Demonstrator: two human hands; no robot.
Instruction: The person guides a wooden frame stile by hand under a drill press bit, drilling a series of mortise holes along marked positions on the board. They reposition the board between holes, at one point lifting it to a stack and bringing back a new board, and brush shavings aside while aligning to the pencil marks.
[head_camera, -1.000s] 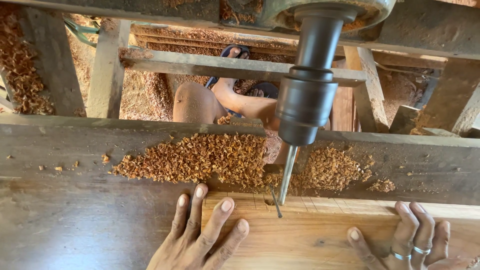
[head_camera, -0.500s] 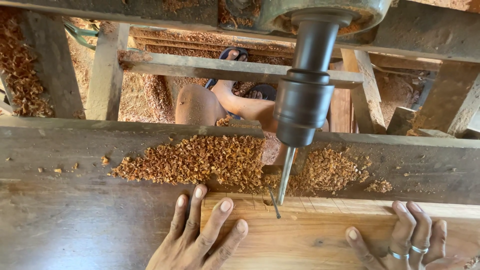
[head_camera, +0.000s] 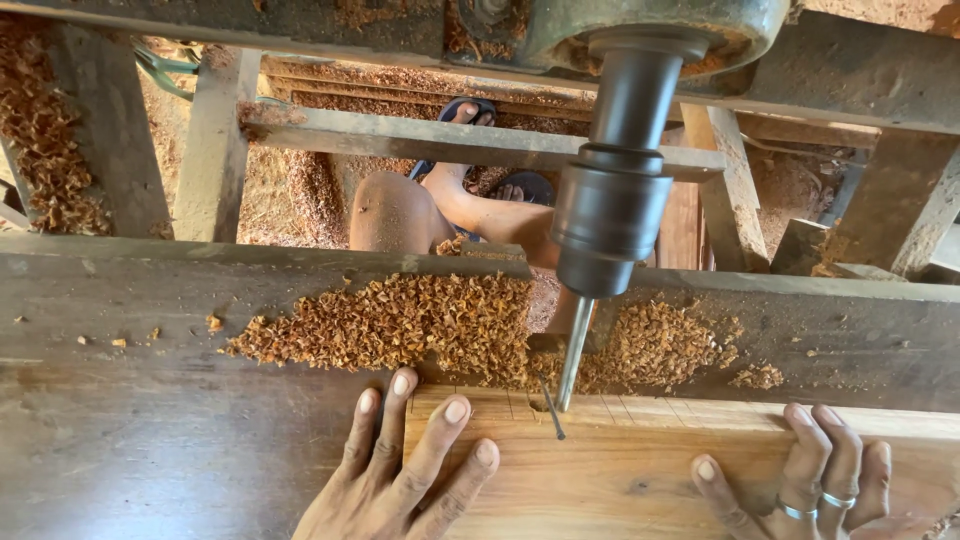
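While the drill bit (head_camera: 573, 355) meets the pale board's (head_camera: 640, 470) far edge beside wood chips (head_camera: 420, 320), left hand (head_camera: 400, 470) and right hand (head_camera: 810, 480) press it flat, fingers spread; steady holding seems needed.

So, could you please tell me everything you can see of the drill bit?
The drill bit is a thin, grey metal rod, hanging slightly tilted from a dark cylindrical chuck. Its tip meets the pale board near the board's far edge, beside pencil lines. Shavings are heaped behind it. The left hand and right hand lie flat on the board either side, clear of the bit.
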